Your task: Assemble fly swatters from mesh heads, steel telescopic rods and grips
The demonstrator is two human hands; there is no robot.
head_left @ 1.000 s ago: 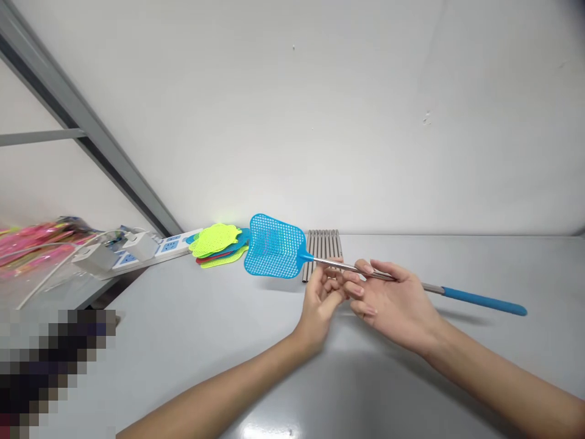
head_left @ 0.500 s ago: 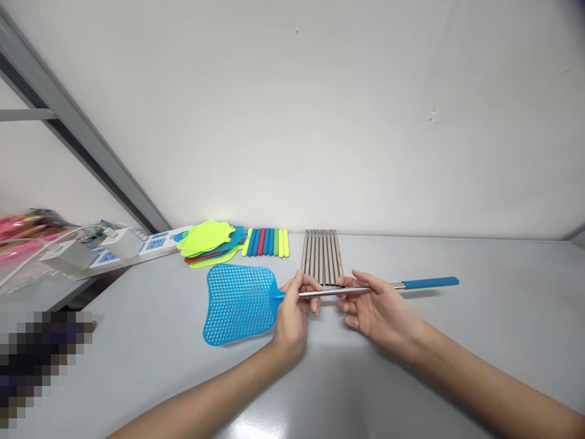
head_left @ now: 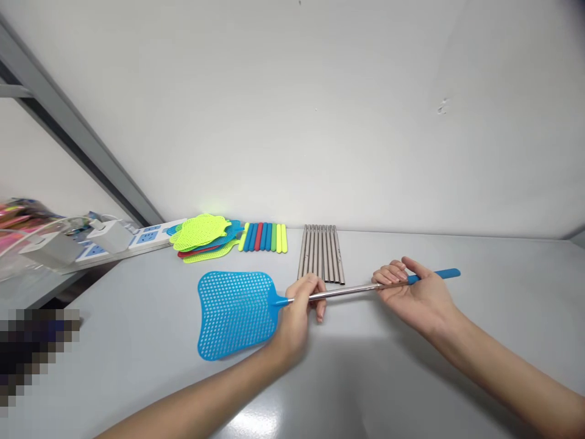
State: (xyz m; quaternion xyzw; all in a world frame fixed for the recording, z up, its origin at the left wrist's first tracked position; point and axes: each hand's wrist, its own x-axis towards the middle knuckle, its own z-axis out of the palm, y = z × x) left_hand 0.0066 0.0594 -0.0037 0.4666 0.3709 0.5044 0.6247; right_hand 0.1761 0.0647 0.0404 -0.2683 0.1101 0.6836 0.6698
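From afar I see a grey table point(head_left: 150, 317), on which lie, from left to right at its far side, a white power strip point(head_left: 158, 234), a pile of mesh swatter heads point(head_left: 201, 231), a row of coloured grips point(head_left: 264, 238) and a row of metal tubes point(head_left: 320, 251).

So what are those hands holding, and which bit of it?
A swatter: the left hand holds its rod near the mesh, the right hand where rod meets handle.

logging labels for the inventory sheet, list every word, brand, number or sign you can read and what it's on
No readable text anywhere.
Blue swatter head: no lettering visible.
Steel tubes: any markings too small to read.
Power strip: any print too small to read.
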